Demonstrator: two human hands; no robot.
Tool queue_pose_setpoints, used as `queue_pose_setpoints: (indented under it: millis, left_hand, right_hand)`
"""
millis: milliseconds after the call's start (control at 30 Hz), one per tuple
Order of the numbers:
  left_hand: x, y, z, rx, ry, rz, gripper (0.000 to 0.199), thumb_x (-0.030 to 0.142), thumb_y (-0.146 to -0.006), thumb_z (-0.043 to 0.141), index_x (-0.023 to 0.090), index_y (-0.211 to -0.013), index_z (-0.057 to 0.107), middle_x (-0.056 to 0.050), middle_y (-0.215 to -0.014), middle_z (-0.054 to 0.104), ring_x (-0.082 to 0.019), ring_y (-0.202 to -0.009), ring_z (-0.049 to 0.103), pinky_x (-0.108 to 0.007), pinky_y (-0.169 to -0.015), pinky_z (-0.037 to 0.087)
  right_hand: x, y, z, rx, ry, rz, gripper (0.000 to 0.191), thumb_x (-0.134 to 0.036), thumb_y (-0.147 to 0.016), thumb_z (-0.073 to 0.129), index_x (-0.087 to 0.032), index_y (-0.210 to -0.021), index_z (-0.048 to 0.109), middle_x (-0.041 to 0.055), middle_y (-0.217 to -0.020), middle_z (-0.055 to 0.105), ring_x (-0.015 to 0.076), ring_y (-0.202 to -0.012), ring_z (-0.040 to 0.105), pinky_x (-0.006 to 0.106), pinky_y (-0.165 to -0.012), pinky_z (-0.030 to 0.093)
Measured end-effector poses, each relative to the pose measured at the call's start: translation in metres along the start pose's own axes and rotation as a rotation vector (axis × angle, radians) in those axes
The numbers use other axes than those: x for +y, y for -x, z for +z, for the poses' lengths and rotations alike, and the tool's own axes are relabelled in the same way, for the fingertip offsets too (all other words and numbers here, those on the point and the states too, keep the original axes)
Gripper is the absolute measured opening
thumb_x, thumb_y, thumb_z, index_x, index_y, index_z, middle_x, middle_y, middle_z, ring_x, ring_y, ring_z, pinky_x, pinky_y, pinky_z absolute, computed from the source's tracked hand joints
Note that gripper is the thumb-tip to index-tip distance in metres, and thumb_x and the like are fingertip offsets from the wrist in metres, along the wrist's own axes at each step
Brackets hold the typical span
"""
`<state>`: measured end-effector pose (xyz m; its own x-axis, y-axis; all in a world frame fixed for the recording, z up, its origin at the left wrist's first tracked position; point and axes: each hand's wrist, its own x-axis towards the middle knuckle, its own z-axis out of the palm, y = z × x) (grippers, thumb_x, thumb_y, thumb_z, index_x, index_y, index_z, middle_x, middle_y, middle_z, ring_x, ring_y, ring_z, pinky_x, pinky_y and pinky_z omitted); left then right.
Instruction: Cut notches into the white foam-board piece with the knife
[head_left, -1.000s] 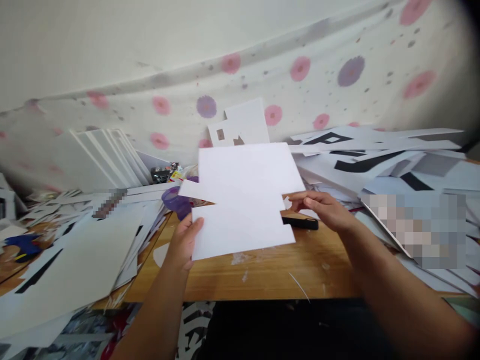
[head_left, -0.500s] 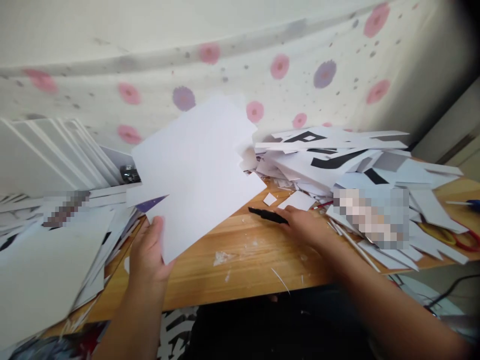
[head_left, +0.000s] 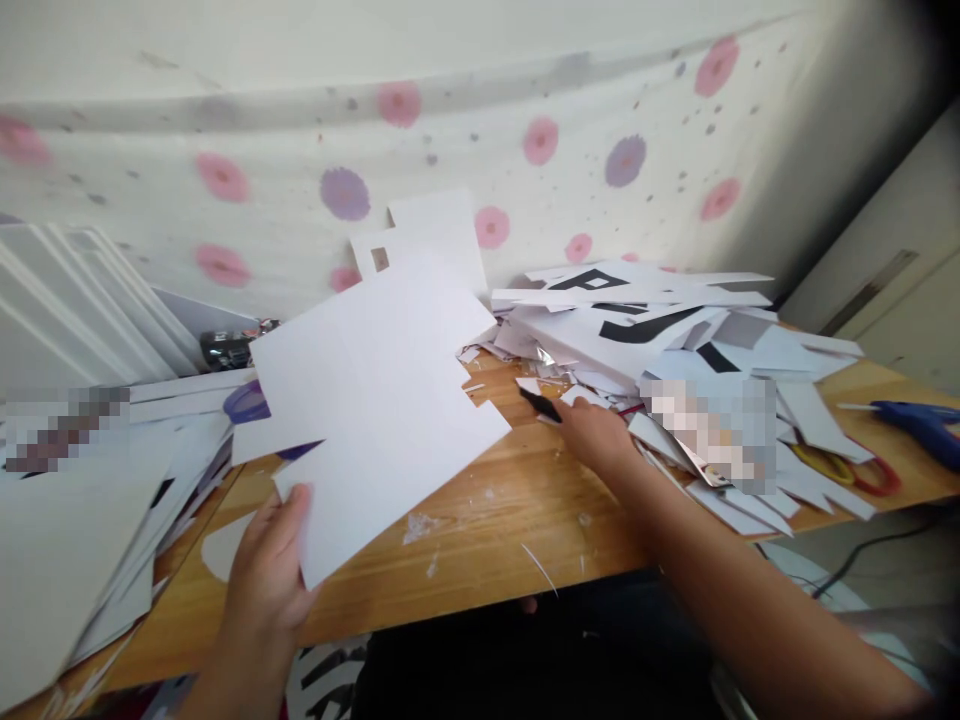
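White board (head_left: 382,410), notched at its edges, was held tilted above the wooden table (head_left: 465,545). The left hand (head_left: 270,565) pinched its near left corner, thumb on top. Over the table's right part, the right hand (head_left: 598,432) curled closed around a slim black tool (head_left: 540,405).

Left hand (head_left: 271,560) pinches a notched white sheet (head_left: 375,400) near its lower-left corner, tilted above the table (head_left: 480,560). Right hand (head_left: 596,435) grips a black tool (head_left: 540,404) near the scrap pile (head_left: 555,325). Blue tool (head_left: 919,424) lies far right.
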<state>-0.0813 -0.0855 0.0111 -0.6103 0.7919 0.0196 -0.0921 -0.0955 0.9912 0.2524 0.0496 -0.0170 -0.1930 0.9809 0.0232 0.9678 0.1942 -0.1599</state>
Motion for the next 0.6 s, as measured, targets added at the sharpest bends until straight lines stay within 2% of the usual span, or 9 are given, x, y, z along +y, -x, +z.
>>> queue_pose_setpoints:
  millis: [67,167,233,333,433,500,600]
  left_hand:
    - [-0.009,0.006,0.007,-0.040,0.044,-0.179,0.037,0.044,-0.060,0.088,0.027,-0.090,0.073,0.005,-0.073,0.076,-0.031,-0.100,0.071,-0.034,-0.072,0.063]
    - [-0.027,0.010,0.012,-0.084,0.065,-0.344,0.038,0.038,-0.060,0.087,0.029,-0.093,0.072,0.004,-0.077,0.078,-0.033,-0.100,0.071,-0.037,-0.070,0.063]
    - [-0.037,0.012,0.014,-0.113,0.048,-0.375,0.038,0.036,-0.060,0.086,0.029,-0.094,0.071,0.002,-0.084,0.078,-0.034,-0.100,0.071,-0.041,-0.072,0.063]
    - [-0.045,0.016,0.020,-0.144,0.017,-0.392,0.030,0.036,-0.067,0.082,0.030,-0.094,0.070,-0.001,-0.088,0.078,-0.035,-0.097,0.071,-0.043,-0.072,0.063]
    - [-0.047,0.024,0.026,-0.147,-0.004,-0.388,0.025,0.035,-0.075,0.076,0.029,-0.098,0.069,-0.001,-0.092,0.078,-0.033,-0.093,0.072,-0.041,-0.068,0.062]
    - [-0.047,0.028,0.028,-0.150,-0.005,-0.384,0.027,0.035,-0.078,0.074,0.027,-0.103,0.068,-0.002,-0.094,0.077,-0.032,-0.092,0.072,-0.039,-0.066,0.062]
    - [-0.047,0.028,0.027,-0.170,-0.002,-0.421,0.028,0.034,-0.079,0.074,0.027,-0.106,0.067,-0.003,-0.096,0.076,-0.030,-0.091,0.072,-0.038,-0.065,0.061]
  right_hand:
    - [0.019,0.003,-0.005,0.031,-0.007,0.086,0.049,-0.019,-0.093,0.045,-0.017,-0.142,0.049,0.0204,-0.105,0.064,0.0317,-0.090,0.066,0.039,-0.074,0.048]
    - [0.036,0.026,-0.001,0.081,-0.095,0.117,0.056,-0.023,-0.096,0.043,-0.025,-0.151,0.037,0.0141,-0.109,0.062,0.0250,-0.092,0.065,0.035,-0.080,0.049]
    - [0.041,0.045,0.008,0.143,-0.299,0.097,0.057,-0.027,-0.095,0.045,-0.029,-0.151,0.038,0.0093,-0.109,0.059,0.0202,-0.090,0.062,0.033,-0.084,0.049]
    - [0.047,0.068,0.024,0.193,-0.608,0.081,0.056,-0.030,-0.088,0.052,-0.031,-0.144,0.050,0.0058,-0.102,0.057,0.0184,-0.080,0.058,0.036,-0.083,0.050]
    - [0.051,0.079,0.032,0.187,-0.730,0.075,0.050,-0.032,-0.084,0.056,-0.029,-0.133,0.062,0.0064,-0.104,0.060,0.0178,-0.076,0.055,0.037,-0.079,0.051]
    - [0.051,0.082,0.034,0.223,-0.842,0.098,0.048,-0.034,-0.082,0.059,-0.026,-0.129,0.066,0.0077,-0.111,0.063,0.0190,-0.080,0.058,0.038,-0.080,0.051]
    - [0.047,0.084,0.037,0.284,-1.151,0.182,0.050,-0.040,-0.079,0.067,-0.026,-0.127,0.066,0.0069,-0.122,0.065,0.0234,-0.099,0.062,0.037,-0.086,0.050]
